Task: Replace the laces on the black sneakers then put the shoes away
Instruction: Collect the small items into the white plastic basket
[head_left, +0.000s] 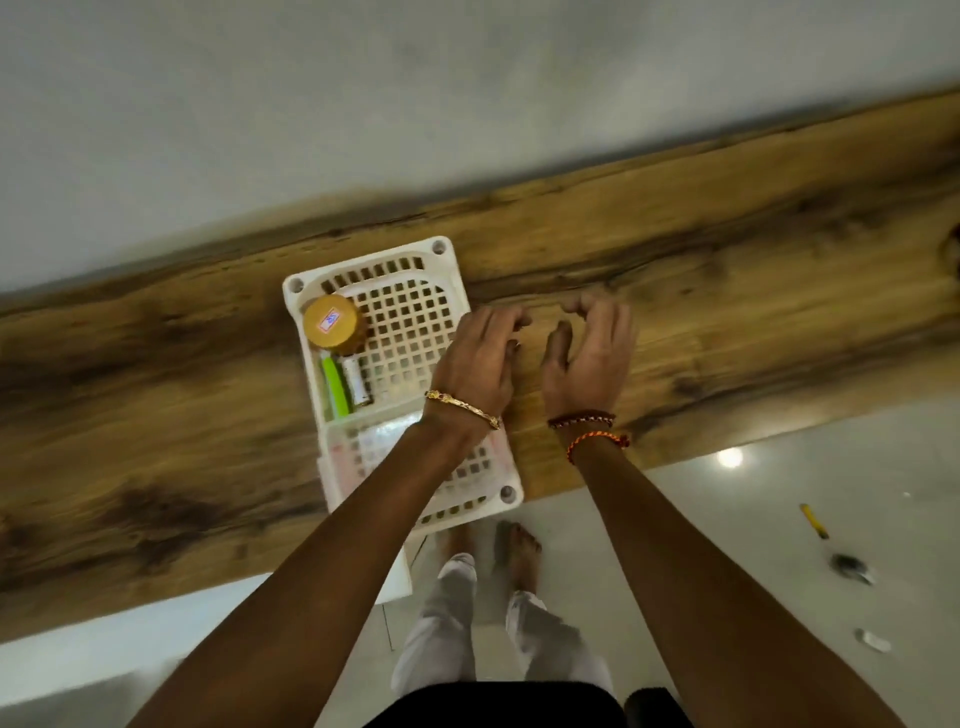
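Both forearms come in from the bottom of the head view, over a wooden shelf (727, 270) that runs slantwise across the shot. Going left to right: a white plastic basket (447, 265) sits on the wood, with a gold-lidded jar (332, 322) in its far left corner and a green thing (335, 387) plus a small white tube (358, 382) lying just beside it, kinda blurry so can't say what those are. Left hand (480, 364), gold bracelet (462, 408) on the wrist, hangs over the basket's right edge with fingers curled, nothing in them as far as I can tell. Right hand (589, 358), red thread bands (587, 423) on the wrist, is just beside it over bare wood, fingers loosely bent and also holding nothing. The two hands are close, fingertips nearly meeting. Black sneakers and laces aren't anywhere in the shot. Below the shelf you can see bare feet (522, 545) on a pale floor (779, 519), and off to the right on the floor a yellow-handled tool (814, 521) and a couple of small bits (852, 566).
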